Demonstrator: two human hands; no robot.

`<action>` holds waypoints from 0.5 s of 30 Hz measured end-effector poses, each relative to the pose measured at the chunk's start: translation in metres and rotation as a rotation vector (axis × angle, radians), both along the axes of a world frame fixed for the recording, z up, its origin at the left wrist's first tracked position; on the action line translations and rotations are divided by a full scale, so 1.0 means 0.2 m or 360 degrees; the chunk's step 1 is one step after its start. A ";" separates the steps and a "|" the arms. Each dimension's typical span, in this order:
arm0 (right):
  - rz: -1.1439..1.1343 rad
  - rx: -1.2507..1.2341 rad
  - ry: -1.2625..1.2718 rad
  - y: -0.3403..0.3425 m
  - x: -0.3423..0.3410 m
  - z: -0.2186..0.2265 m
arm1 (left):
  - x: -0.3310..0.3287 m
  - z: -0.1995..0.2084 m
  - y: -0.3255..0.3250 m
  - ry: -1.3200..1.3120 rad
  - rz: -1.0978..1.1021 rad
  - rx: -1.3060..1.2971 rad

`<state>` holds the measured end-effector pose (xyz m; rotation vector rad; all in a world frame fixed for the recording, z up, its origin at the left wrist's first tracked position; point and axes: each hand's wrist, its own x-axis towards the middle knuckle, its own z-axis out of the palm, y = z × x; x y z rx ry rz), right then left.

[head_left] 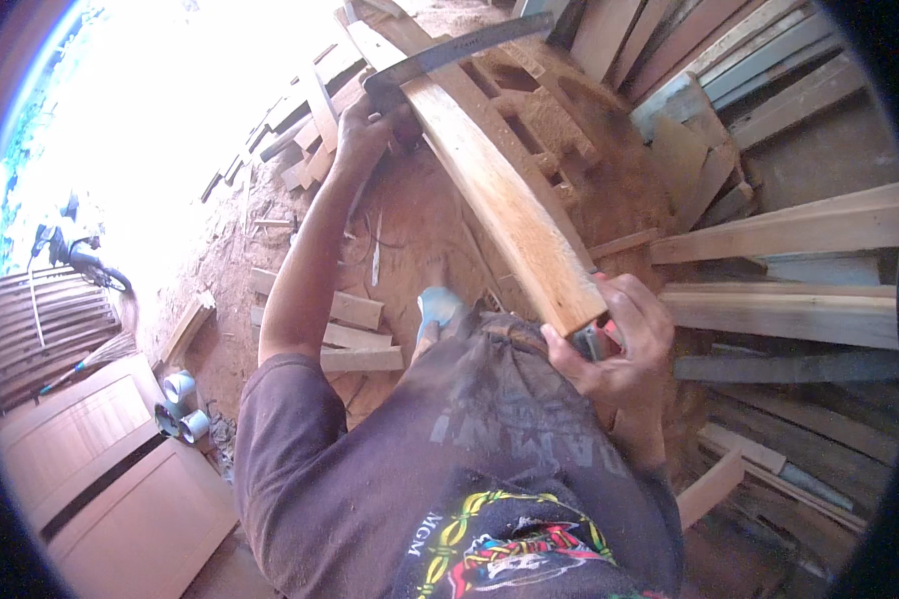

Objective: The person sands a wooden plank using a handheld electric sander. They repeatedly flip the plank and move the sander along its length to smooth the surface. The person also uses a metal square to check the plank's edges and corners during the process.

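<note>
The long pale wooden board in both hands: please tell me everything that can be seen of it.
The long pale wooden board is a flat, straight plank of light, raw-looking wood with visible grain. It runs diagonally from the upper middle of the picture down to the person's waist. The left hand grips its far end, next to a long dark metal blade that lies across that end. The right hand holds the square-cut near end. Sawdust-covered ground and other planks lie below it.
</note>
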<state>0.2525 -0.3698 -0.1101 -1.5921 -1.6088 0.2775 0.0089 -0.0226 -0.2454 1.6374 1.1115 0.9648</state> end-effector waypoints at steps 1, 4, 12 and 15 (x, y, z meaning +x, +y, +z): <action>0.0035 -0.0006 0.0003 0.02 0.02 0.02 | 0.01 0.04 -0.03 -0.0047 -0.0003 -0.0067; 0.0100 -0.0027 -0.0077 0.04 0.00 0.17 | 0.06 0.14 -0.11 -0.0174 0.0087 -0.0142; -0.0018 -0.0017 0.0033 0.22 -0.02 0.36 | -0.08 -0.02 0.54 -0.0046 0.0042 0.0041; -0.0175 0.0067 0.0060 0.25 -0.03 0.38 | -0.09 -0.09 0.79 0.0056 0.0071 -0.0052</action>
